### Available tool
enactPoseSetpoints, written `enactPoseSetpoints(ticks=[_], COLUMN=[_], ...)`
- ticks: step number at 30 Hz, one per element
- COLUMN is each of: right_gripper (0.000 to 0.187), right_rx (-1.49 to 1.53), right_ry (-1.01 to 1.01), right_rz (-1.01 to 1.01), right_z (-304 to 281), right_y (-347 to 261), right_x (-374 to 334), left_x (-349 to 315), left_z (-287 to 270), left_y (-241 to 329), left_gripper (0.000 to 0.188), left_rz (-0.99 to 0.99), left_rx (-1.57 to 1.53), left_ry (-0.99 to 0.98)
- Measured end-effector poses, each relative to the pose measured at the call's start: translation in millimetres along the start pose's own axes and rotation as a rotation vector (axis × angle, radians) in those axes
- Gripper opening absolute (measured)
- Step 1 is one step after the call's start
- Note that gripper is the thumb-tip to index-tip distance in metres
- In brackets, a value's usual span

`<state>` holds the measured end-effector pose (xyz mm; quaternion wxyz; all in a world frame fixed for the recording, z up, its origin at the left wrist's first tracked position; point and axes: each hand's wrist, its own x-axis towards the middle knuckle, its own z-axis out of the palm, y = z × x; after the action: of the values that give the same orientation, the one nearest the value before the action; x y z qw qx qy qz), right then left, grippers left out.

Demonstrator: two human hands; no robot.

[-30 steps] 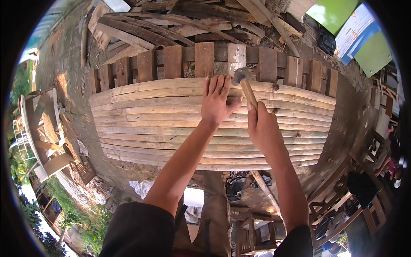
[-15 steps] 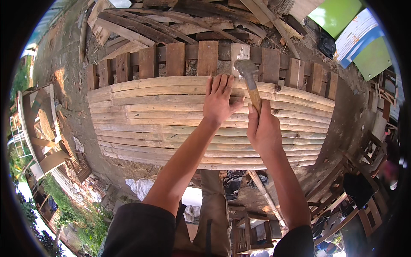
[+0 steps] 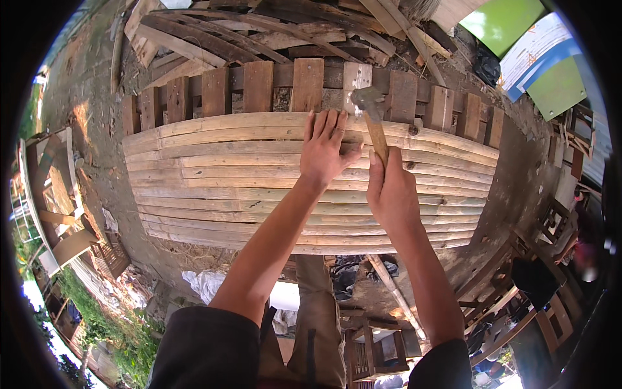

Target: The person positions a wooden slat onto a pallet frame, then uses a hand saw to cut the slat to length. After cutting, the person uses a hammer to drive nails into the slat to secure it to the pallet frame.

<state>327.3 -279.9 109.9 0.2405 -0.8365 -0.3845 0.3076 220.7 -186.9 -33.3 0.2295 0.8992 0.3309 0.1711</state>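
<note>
My left hand [image 3: 326, 150] lies on the far bamboo slats with its fingers stretched out over the far edge. In my right hand [image 3: 392, 188] is a hammer [image 3: 376, 135], gripped by its wooden handle. The hammer's dark metal head is a little beyond my left fingertips, over the far slat's edge and a whitish plank [image 3: 357, 76]. Bamboo slats [image 3: 214, 175] lie side by side in a wide panel beneath both hands. Past them, short brown wooden planks [image 3: 307, 84] stand out in a spaced row. Whether the hammer head touches anything, I cannot tell.
A heap of old lumber [image 3: 253, 35] lies beyond the planks. Green and white boards [image 3: 557, 84] lean at the far right. Below the panel are a bamboo pole [image 3: 396, 295] and a wooden stool [image 3: 372, 350]. A wooden frame [image 3: 55, 194] stands at the left.
The whole view has shifted slightly, so the panel sits a little further left. My hands keep nearly the same places on it, and the hammer head has tilted slightly.
</note>
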Motion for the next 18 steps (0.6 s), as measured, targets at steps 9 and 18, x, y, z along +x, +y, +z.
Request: enactPoseSetpoints(ticks=[9, 18], right_gripper=[0.024, 0.022], right_rx=[0.014, 0.042], right_ry=[-0.019, 0.042], right_rz=[0.050, 0.052], right_z=[3, 9], right_y=[8, 17], right_x=[-3, 1], left_x=[-1, 1], left_z=[2, 4], left_y=[0, 1], left_gripper=[0.074, 0.073], left_rz=[0.004, 0.004], left_rx=[0.006, 0.002], left_ry=[0.021, 0.040])
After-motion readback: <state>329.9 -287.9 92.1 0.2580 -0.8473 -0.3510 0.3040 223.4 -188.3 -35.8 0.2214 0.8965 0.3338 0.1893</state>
